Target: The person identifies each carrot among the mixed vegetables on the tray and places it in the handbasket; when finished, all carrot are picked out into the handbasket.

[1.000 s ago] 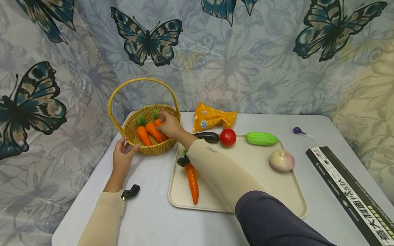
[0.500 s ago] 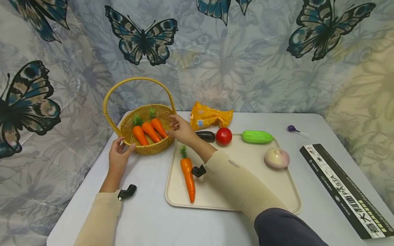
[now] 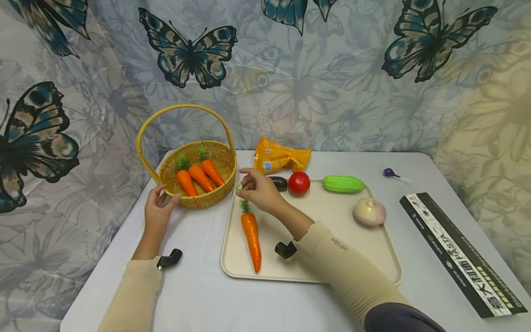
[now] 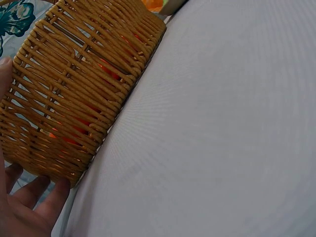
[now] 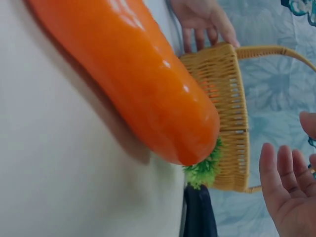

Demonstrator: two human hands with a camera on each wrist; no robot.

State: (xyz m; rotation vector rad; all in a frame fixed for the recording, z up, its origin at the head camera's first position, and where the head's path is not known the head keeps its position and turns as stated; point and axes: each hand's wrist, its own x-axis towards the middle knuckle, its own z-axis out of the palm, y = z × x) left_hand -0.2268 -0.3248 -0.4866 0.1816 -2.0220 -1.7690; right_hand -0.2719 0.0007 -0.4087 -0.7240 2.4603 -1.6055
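My left hand (image 3: 158, 208) grips the near left side of a yellow wicker basket (image 3: 207, 201), thumb at the rim and fingers spread along its outside. Three orange carrots (image 3: 201, 177) with green tops lie inside the basket. Over the back left corner of a beige tray (image 3: 307, 279), my right hand (image 3: 262, 191) hovers with loosely bent fingers. In the right wrist view these fingers (image 5: 291, 173) hold nothing. Just below that hand, another carrot (image 3: 251, 237) lies on the tray, its leafy top pointing to the back. The hand partly hides a dark eggplant (image 3: 280, 183) behind it.
A red tomato (image 3: 298, 184), a green cucumber-like vegetable (image 3: 343, 184) and a pinkish onion (image 3: 369, 212) sit along the tray. Behind it stands an orange packet (image 3: 280, 156). To the right lie a purple lollipop (image 3: 390, 173) and a long black pasta box (image 3: 460, 253).
My right hand has let go of a carrot in the basket and withdrawn to the right, out over the tray. My left hand stays at the basket; the head view has shifted slightly.
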